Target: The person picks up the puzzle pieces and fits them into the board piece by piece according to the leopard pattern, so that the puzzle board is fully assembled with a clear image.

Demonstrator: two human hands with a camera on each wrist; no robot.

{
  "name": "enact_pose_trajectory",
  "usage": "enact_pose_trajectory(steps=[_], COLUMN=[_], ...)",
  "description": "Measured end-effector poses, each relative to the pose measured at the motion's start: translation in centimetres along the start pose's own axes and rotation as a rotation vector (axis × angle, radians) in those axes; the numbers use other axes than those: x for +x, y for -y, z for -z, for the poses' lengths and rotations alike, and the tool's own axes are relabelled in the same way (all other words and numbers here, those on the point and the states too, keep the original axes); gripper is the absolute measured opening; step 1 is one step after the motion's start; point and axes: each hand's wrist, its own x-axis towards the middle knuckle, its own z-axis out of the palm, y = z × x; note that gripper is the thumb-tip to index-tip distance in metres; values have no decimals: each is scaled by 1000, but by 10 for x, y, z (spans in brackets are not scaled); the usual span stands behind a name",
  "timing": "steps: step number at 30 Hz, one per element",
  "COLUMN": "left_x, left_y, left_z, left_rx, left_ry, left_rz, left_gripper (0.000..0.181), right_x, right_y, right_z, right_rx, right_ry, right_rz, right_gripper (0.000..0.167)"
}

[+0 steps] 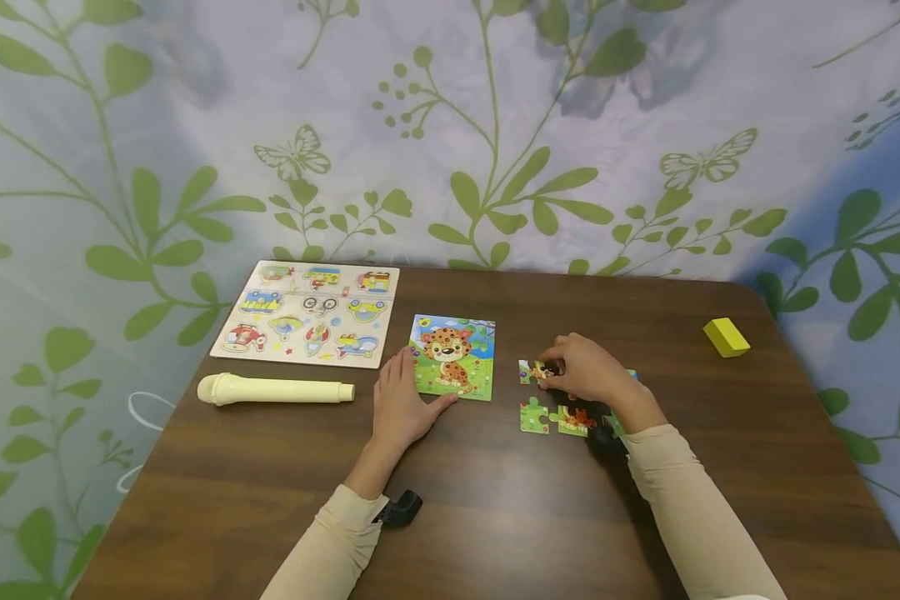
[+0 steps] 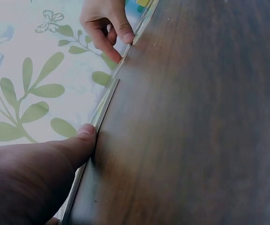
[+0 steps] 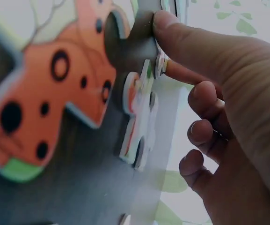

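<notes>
A leopard picture board (image 1: 453, 358) lies flat on the table. My left hand (image 1: 399, 404) rests on its left side, fingers fairly straight along the edge and thumb at the bottom edge; the left wrist view shows the thumb (image 2: 81, 143) touching that edge. To the right, my right hand (image 1: 588, 371) pinches a small jigsaw piece (image 3: 159, 65) between thumb and index finger, close to the tabletop. Its other fingers are loosely curled. Nearer me lie a green jigsaw piece (image 1: 534, 418) and an orange-and-green one (image 1: 573, 422). The right hand and wrist partly cover further pieces.
A peg puzzle board (image 1: 300, 337) with vehicle shapes lies at the back left. In front of it is a cream toy microphone (image 1: 273, 390). A yellow block (image 1: 726, 337) stands far right on the brown table (image 1: 480, 517). Leaf-patterned fabric (image 1: 510, 167) hangs behind.
</notes>
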Motion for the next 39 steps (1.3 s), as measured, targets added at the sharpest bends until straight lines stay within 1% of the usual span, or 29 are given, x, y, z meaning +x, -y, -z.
enact_pose_trajectory(steps=[2,6,8,12,17,20,23,25,27,32,35,39], left_x=[0,0,0,1,2,2,0,-1,-2,-2,-1,-1], left_y=[0,1,1,2,2,3,3,4,5,6,6,6], left_z=[0,-1,-2,-3,-4,-5,-5,-4,-4,-3,-3,-5], left_rx=[-1,-1,-4,1,6,4,-3,-11,-18,-15,-5,-4], left_ry=[9,1,-2,4,4,9,1,-5,-8,-3,-5,2], left_rz=[-2,7,8,-1,2,-1,-2,0,2,-6,-8,-4], left_gripper=[111,110,110,110,110,111,111,111,110,110,110,110], right_x=[0,4,7,11,10,7,5,5,7,11,13,14], right_y=[3,5,5,5,6,5,5,5,6,8,9,10], right_z=[0,-1,-2,-4,-6,-5,-5,-5,-4,-6,-8,-10], right_rx=[-56,-130,-148,-180,-187,-146,-93,-73,-64,-124,-160,-186], right_ry=[-22,-56,-57,-50,-73,-71,-53,-42,-38,-51,-56,-59], right_rz=[22,92,96,72,85,45,6,9,21,69,82,77], right_gripper=[40,33,32,34,38,47,54,52,47,35,35,37])
